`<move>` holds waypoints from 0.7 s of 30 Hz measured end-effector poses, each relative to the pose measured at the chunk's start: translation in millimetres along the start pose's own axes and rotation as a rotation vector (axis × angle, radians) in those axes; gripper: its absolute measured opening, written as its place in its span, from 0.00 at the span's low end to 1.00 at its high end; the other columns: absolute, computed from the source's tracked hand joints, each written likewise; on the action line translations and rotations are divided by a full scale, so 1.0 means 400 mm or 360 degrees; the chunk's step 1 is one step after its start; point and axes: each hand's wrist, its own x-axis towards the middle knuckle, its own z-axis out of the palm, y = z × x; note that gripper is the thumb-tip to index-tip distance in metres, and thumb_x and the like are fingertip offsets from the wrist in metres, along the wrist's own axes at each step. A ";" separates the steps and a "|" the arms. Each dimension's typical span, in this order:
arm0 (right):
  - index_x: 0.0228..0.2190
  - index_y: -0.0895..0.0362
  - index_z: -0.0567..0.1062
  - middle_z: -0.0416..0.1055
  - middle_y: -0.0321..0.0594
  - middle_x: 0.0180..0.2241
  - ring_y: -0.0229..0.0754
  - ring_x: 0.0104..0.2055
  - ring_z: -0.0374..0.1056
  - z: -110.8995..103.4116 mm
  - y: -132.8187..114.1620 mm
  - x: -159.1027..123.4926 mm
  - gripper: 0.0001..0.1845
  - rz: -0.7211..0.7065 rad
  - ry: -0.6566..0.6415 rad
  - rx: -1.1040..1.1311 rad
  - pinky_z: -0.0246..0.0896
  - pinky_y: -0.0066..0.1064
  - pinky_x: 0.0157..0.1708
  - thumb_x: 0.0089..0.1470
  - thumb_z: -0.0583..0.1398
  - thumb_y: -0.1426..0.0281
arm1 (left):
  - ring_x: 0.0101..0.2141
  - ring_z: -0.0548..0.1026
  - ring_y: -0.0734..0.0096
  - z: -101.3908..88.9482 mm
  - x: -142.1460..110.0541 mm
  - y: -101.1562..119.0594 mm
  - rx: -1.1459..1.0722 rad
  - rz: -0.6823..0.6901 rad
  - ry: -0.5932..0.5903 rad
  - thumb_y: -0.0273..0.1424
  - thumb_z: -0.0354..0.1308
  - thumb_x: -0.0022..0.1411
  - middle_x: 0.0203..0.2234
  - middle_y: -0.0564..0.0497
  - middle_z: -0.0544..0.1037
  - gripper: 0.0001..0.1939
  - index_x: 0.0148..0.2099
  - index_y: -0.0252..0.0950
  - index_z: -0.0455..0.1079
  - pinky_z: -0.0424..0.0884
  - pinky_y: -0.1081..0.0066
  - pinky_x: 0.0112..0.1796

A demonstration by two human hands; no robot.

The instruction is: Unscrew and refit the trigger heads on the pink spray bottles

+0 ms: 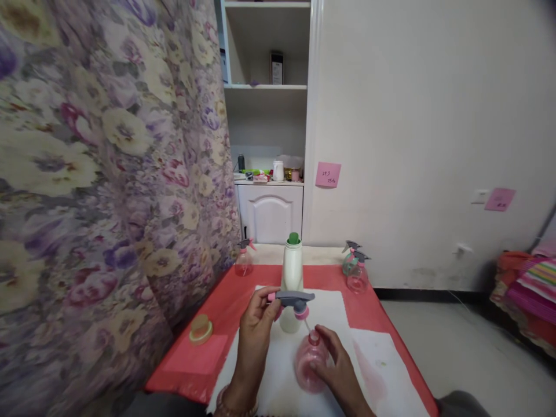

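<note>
In my left hand (pixel 257 318) is a grey and pink spray trigger head (pixel 294 300), its nozzle end between my fingers. A thin tube runs down from it to the neck of a round, clear pink spray bottle (pixel 309 368). My right hand (pixel 336 362) is wrapped around the right side of that bottle. Just beyond my hands stands a tall pale green bottle (pixel 292 263) with a green piece (pixel 294 238) in its mouth. My left hand overlaps part of this tall bottle.
White paper sheets (pixel 336 301) lie over the red table cover (pixel 221 304). A pink spray bottle (pixel 244 262) stands at the far left, a green one (pixel 347 263) and another pink one (pixel 357 278) at the far right. A round tan cap (pixel 200 329) sits left.
</note>
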 end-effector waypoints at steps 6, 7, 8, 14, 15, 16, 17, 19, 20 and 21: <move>0.49 0.51 0.71 0.73 0.41 0.49 0.51 0.54 0.68 0.005 0.007 0.000 0.26 -0.0061 -0.0051 0.0001 0.62 0.40 0.55 0.45 0.64 0.66 | 0.33 0.72 0.75 0.010 -0.010 0.072 0.0162 0.0070 -0.0063 0.37 0.60 0.59 0.32 0.55 0.76 0.12 0.45 0.40 0.70 0.67 0.77 0.35; 0.49 0.51 0.71 0.74 0.41 0.48 0.51 0.53 0.69 0.006 0.007 0.000 0.26 -0.0064 -0.0050 0.0005 0.62 0.40 0.55 0.45 0.64 0.66 | 0.33 0.72 0.75 0.008 -0.013 0.085 0.0169 0.0092 -0.0027 0.37 0.61 0.59 0.32 0.55 0.76 0.12 0.44 0.40 0.70 0.67 0.77 0.36; 0.48 0.51 0.72 0.74 0.41 0.48 0.51 0.52 0.69 0.006 0.006 0.000 0.26 -0.0064 -0.0046 0.0012 0.63 0.40 0.54 0.45 0.64 0.66 | 0.33 0.73 0.74 0.005 -0.016 0.097 0.0172 0.0112 0.0024 0.37 0.62 0.58 0.31 0.55 0.76 0.13 0.44 0.40 0.71 0.68 0.77 0.36; 0.48 0.52 0.72 0.74 0.42 0.48 0.52 0.53 0.69 0.004 0.000 -0.004 0.26 -0.0055 -0.0016 -0.0019 0.63 0.40 0.54 0.45 0.65 0.66 | 0.33 0.73 0.75 -0.031 -0.037 0.129 0.0162 0.0191 0.0326 0.39 0.64 0.55 0.32 0.56 0.76 0.15 0.43 0.40 0.71 0.70 0.76 0.37; 0.49 0.52 0.72 0.74 0.43 0.49 0.52 0.53 0.69 0.001 0.003 -0.006 0.26 -0.0061 -0.0017 -0.0035 0.63 0.41 0.55 0.45 0.65 0.65 | 0.32 0.73 0.75 -0.042 -0.040 0.123 0.0193 0.0199 0.0373 0.40 0.64 0.55 0.32 0.56 0.76 0.15 0.43 0.40 0.71 0.70 0.77 0.36; 0.49 0.52 0.72 0.74 0.43 0.49 0.53 0.53 0.69 -0.002 0.008 -0.008 0.27 -0.0067 -0.0015 -0.0053 0.63 0.41 0.55 0.46 0.65 0.65 | 0.32 0.73 0.76 -0.056 -0.042 0.113 0.0232 0.0204 0.0432 0.40 0.64 0.54 0.32 0.56 0.76 0.16 0.43 0.40 0.71 0.70 0.77 0.36; 0.49 0.52 0.72 0.73 0.44 0.50 0.53 0.54 0.68 -0.005 0.016 -0.010 0.27 -0.0071 -0.0008 -0.0075 0.63 0.42 0.55 0.45 0.65 0.64 | 0.32 0.73 0.76 -0.072 -0.044 0.101 0.0267 0.0203 0.0499 0.41 0.64 0.54 0.32 0.57 0.76 0.16 0.44 0.41 0.71 0.70 0.77 0.36; 0.50 0.52 0.72 0.73 0.45 0.51 0.55 0.55 0.68 -0.010 0.039 -0.016 0.29 -0.0074 0.0031 -0.0125 0.62 0.44 0.56 0.45 0.66 0.63 | 0.32 0.73 0.76 -0.114 -0.044 0.067 0.0312 0.0180 0.0657 0.42 0.64 0.54 0.33 0.57 0.75 0.18 0.46 0.42 0.70 0.70 0.78 0.36; 0.51 0.52 0.71 0.72 0.46 0.52 0.55 0.55 0.67 -0.012 0.052 -0.019 0.30 -0.0066 0.0047 -0.0144 0.63 0.44 0.56 0.44 0.66 0.62 | 0.32 0.73 0.76 -0.139 -0.043 0.047 0.0323 0.0154 0.0737 0.42 0.63 0.55 0.33 0.57 0.75 0.19 0.47 0.42 0.70 0.70 0.77 0.35; 0.51 0.52 0.71 0.72 0.46 0.52 0.56 0.55 0.67 -0.011 0.066 -0.023 0.31 -0.0057 0.0063 -0.0154 0.63 0.45 0.56 0.44 0.67 0.62 | 0.32 0.73 0.76 -0.165 -0.040 0.026 0.0349 0.0128 0.0821 0.43 0.62 0.55 0.35 0.57 0.75 0.20 0.49 0.42 0.69 0.70 0.77 0.35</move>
